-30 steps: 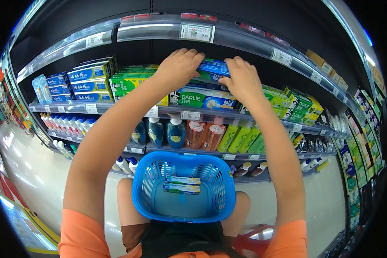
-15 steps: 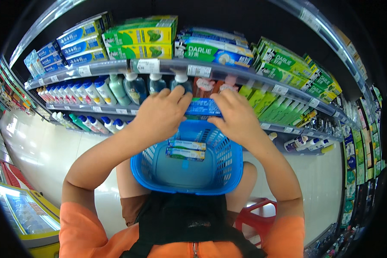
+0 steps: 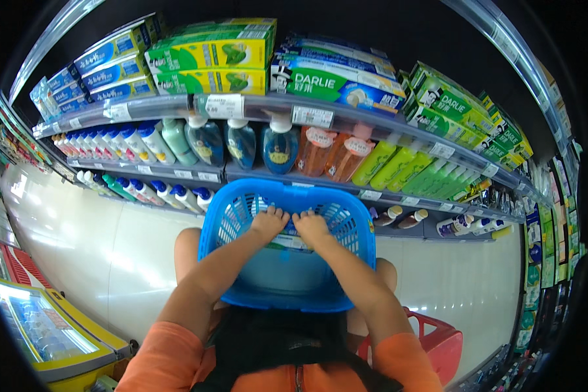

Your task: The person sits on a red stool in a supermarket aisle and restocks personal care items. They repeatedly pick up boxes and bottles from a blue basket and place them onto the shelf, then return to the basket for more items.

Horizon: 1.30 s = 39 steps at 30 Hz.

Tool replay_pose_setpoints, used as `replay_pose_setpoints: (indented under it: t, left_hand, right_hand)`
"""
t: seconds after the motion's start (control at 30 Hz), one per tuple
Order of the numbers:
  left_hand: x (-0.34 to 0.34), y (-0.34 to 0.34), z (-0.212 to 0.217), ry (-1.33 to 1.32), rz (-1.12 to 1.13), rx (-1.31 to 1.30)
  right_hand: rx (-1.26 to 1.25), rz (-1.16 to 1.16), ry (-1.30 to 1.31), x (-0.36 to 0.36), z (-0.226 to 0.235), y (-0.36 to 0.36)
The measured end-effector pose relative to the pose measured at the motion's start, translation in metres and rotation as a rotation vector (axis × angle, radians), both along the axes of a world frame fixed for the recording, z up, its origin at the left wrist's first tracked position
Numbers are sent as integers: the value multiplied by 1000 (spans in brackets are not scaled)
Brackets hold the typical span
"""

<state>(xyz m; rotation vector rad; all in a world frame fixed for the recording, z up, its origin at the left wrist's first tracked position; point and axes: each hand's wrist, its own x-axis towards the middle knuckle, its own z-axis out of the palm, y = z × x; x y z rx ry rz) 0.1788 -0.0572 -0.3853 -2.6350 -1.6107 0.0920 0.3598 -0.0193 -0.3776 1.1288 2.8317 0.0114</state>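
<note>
A blue plastic basket (image 3: 287, 302) with slotted sides rests at my lap, between my knees. Both hands are lowered into its far part. My left hand (image 3: 269, 225) and my right hand (image 3: 311, 230) lie close together, fingers curled over a blue toothpaste box (image 3: 290, 228), which they mostly hide. Just on the near side of the fingers, part of a white and green toothpaste box (image 3: 289, 242) shows on the basket floor. The fingertips are partly out of sight.
Ahead, the shelf (image 3: 255, 106) carries stacked green and yellow toothpaste boxes (image 3: 209, 55). Pump bottles of blue liquid (image 3: 281, 149) and orange bottles (image 3: 317, 151) stand below. A red plastic stool (image 3: 441, 340) is at my right, a yellow-edged display freezer (image 3: 55, 320) at the left.
Both hands have come down from in front of the bottles into the basket, bringing the blue toothpaste box. The bottles behind are now uncovered.
</note>
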Motion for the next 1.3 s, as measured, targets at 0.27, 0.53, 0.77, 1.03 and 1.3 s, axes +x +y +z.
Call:
replay_pose_setpoints:
  t: [0.27, 0.53, 0.77, 1.03, 1.3]
  left_hand:
    - [-6, -2, -23, 28, 6, 43]
    - [-3, -4, -23, 1, 99, -23]
    - [10, 2, 153, -328, 144, -58]
    - [14, 39, 334, -521, -123, 788]
    - [34, 90, 334, -278, 109, 815]
  right_hand:
    - [-32, -45, -4, -11, -26, -6]
    - [-101, -72, -25, -13, -20, -2]
    - [-197, -139, 77, 1, 156, 11]
    - [652, 25, 976, -8, 386, 76]
    - [82, -444, 414, -26, 394, 195]
